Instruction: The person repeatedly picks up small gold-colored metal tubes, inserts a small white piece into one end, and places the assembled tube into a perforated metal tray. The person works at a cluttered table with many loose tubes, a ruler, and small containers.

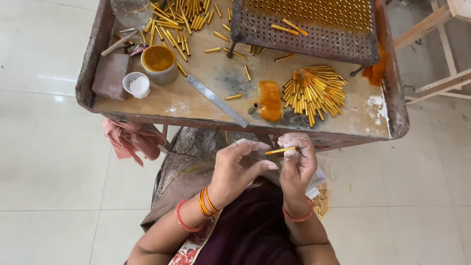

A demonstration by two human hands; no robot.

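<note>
Below the worktable's [147, 105] near edge, our right hand [298, 162] pinches a thin gold tube [280, 150]; our left hand [238, 167] hovers half-curled, empty. Powdery fingertips [290, 154] could let it slip floorward.

Both hands are raised close together, left hand [235, 169] with fingers curled, right hand [297, 162] with fingers pinched.

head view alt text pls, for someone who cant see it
Seen from above, a right hand pinches a thin gold tube while the left hand hovers beside it. Beyond them a worn table holds heaps of gold tubes, a steel ruler and a perforated rack.
</note>
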